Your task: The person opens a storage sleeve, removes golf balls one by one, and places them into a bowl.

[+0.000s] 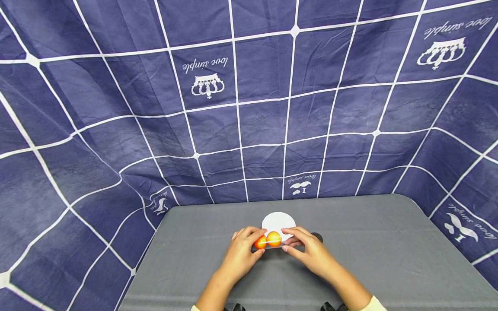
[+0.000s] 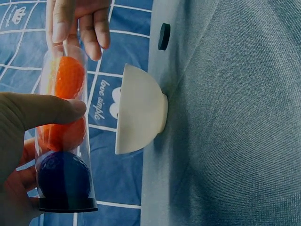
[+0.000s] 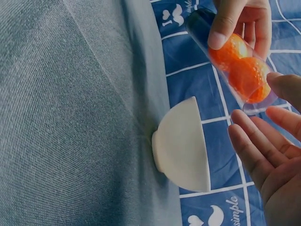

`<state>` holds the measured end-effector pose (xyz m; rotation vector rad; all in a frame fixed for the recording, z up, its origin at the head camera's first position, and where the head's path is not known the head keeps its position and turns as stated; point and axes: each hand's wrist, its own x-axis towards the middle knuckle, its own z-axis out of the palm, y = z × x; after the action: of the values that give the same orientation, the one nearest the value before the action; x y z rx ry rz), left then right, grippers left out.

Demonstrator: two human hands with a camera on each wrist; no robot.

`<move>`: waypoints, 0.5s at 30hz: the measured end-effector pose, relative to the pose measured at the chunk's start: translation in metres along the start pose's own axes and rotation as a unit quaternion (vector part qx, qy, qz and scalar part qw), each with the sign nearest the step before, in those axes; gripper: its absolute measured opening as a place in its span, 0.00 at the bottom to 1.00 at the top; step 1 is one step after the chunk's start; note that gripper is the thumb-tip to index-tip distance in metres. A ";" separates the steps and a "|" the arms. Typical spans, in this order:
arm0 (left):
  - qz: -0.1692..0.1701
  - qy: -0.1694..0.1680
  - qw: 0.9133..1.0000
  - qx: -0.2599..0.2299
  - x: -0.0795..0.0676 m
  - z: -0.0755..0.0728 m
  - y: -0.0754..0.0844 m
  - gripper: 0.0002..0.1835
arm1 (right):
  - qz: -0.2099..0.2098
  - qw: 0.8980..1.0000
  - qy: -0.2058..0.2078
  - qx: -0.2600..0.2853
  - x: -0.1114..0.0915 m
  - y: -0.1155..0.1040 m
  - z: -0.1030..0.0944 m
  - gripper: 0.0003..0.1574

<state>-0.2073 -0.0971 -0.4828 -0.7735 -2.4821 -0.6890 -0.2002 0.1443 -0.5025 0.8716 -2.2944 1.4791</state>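
My left hand grips a clear tube, thumb across its side. Inside sit two dimpled orange balls and a dark blue ball, which lies at the black-capped end. The tube's other end points towards my right hand. Loosely extended, the right fingers are at that end, the thumb close to the rim. Just beyond both hands a white bowl stands upright on the table, partly covered by the hands and tube in the head view.
A small round black lid lies on the grey cloth-covered table, behind my right hand in the head view. A blue curtain with white lines hangs along the table's back and sides.
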 end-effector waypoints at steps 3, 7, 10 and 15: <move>0.014 0.004 1.000 0.011 0.001 0.000 0.000 0.31 | 0.006 1.000 -0.005 0.012 0.000 -0.002 0.000 0.26; 0.030 0.014 0.999 0.027 0.000 0.001 -0.001 0.31 | 0.014 1.000 -0.006 0.027 -0.001 -0.002 0.002 0.26; 0.041 0.016 0.998 0.038 0.001 0.000 -0.001 0.32 | 0.018 0.999 -0.007 0.040 -0.002 0.001 0.005 0.26; 0.052 0.012 0.997 0.059 0.002 -0.003 0.001 0.32 | 0.033 0.997 -0.009 0.065 -0.004 0.005 0.007 0.26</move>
<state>-0.2072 -0.0976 -0.4790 -0.8370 -2.4175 -0.5079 -0.2000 0.1407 -0.5117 0.8538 -2.2823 1.6711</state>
